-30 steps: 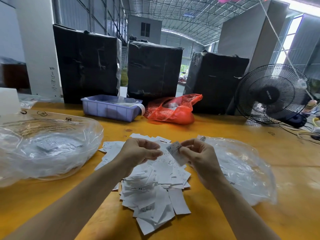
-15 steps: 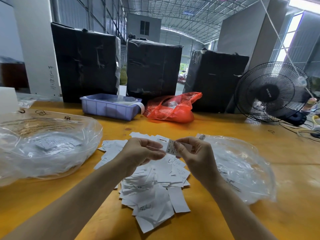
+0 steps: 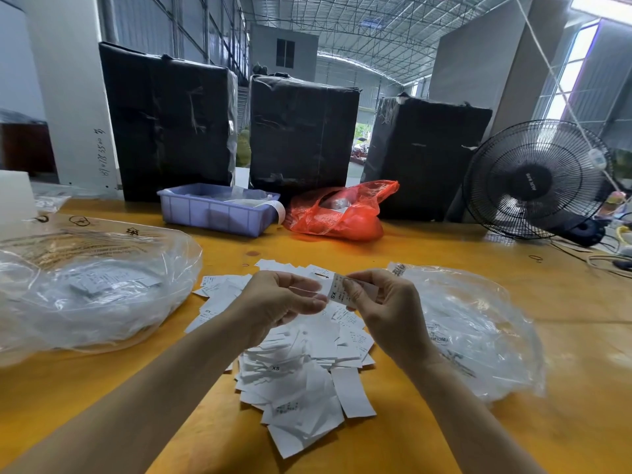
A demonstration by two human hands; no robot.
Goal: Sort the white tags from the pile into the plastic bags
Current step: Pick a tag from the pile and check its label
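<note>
Right hand point(image 3: 386, 302) pinching one white tag point(image 3: 337, 291) above pile point(image 3: 301, 357), now turned flatter; left hand point(image 3: 280, 299) curled beside tag, grip unclear.

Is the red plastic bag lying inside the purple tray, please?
No, the red plastic bag lies on the yellow table just to the right of the purple tray, not inside it.

Bright daylight pours in from the window point(image 3: 578, 63) at upper right, blown out to white (no detail there). Glare streaks the clear plastic bags point(image 3: 102, 285), the surface point(image 3: 564, 319) gleams softly, and wide-angle distortion bends the edges
</note>
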